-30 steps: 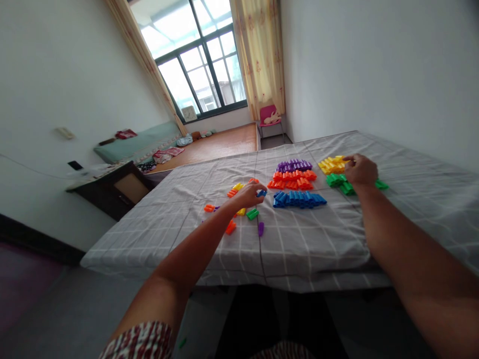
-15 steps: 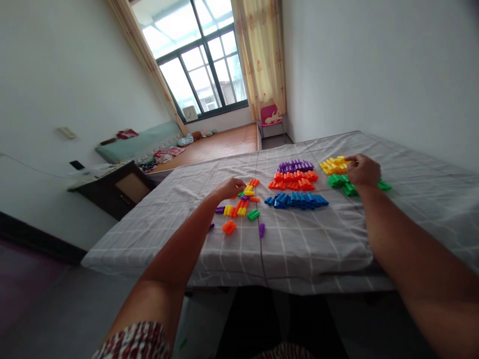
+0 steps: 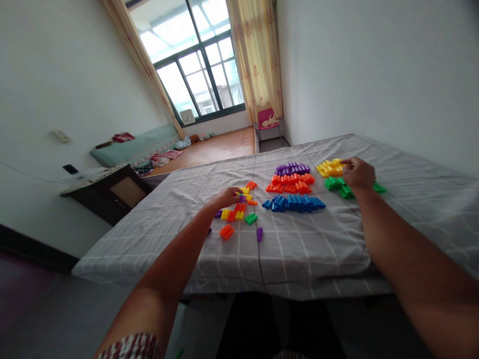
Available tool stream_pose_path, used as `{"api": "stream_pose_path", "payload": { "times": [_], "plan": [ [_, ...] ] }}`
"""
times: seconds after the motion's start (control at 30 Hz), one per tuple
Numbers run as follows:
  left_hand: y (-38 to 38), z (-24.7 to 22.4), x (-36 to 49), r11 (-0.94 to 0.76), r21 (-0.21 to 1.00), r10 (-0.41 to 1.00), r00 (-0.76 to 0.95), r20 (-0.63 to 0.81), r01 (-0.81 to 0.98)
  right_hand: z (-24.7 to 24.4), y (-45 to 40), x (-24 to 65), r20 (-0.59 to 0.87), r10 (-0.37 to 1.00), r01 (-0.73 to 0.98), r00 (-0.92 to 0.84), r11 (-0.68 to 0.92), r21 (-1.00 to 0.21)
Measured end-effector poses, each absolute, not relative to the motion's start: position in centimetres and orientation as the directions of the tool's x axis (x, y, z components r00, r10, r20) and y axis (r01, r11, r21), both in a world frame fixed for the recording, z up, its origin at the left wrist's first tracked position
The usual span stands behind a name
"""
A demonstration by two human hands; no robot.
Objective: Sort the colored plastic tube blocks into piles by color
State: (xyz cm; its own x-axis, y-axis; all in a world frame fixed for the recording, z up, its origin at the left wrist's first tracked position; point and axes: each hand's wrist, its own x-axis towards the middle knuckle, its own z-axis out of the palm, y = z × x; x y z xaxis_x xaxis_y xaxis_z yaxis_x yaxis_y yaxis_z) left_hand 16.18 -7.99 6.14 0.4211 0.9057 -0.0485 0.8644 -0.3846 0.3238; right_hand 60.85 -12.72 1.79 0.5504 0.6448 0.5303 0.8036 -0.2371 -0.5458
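Note:
On the grey checked cloth, my left hand is at a mixed group of small coloured tubes, its fingers pinched on something I cannot make out. My right hand has its fingertips closed at the right end of the yellow pile; what they grip is too small to tell. Green tubes lie partly hidden under that hand. Between my hands are rows of purple, orange and blue tubes. Nearer me lie a green piece, an orange piece and a purple tube.
The checked cloth covers a wide surface before me. A dark cabinet stands at the left. Farther back are a wooden platform, a pink chair with a soft toy, and a window. A white wall rises on the right.
My left hand has moved slightly down, nearer the mixed tubes' middle. My right hand stays at the yellow pile. The whole view has shifted a little.

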Motion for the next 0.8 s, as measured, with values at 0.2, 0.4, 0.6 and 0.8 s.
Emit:
{"api": "stream_pose_path", "payload": {
  "times": [0.2,0.4,0.6,0.8],
  "plan": [
    [-7.2,6.0,15.6,-0.478,0.268,0.859,0.509,-0.059,0.837,1.3,-12.2,61.4,0.543,0.63,0.803,0.555,-0.236,-0.548],
    [-4.1,7.8,19.3,-0.413,0.461,0.897,0.439,0.054,0.785,1.3,-12.0,61.3,0.58,0.616,0.812,0.533,-0.181,-0.555],
    [0.1,8.1,28.0,-0.39,0.672,0.888,0.45,0.093,0.63,1.4,-11.9,61.4,0.585,0.576,0.793,0.57,-0.199,-0.576],
    [4.1,6.1,32.4,-0.28,0.55,0.958,0.267,0.105,0.787,1.2,-11.7,61.4,0.609,0.568,0.81,0.553,-0.193,-0.554]
  ]
}}
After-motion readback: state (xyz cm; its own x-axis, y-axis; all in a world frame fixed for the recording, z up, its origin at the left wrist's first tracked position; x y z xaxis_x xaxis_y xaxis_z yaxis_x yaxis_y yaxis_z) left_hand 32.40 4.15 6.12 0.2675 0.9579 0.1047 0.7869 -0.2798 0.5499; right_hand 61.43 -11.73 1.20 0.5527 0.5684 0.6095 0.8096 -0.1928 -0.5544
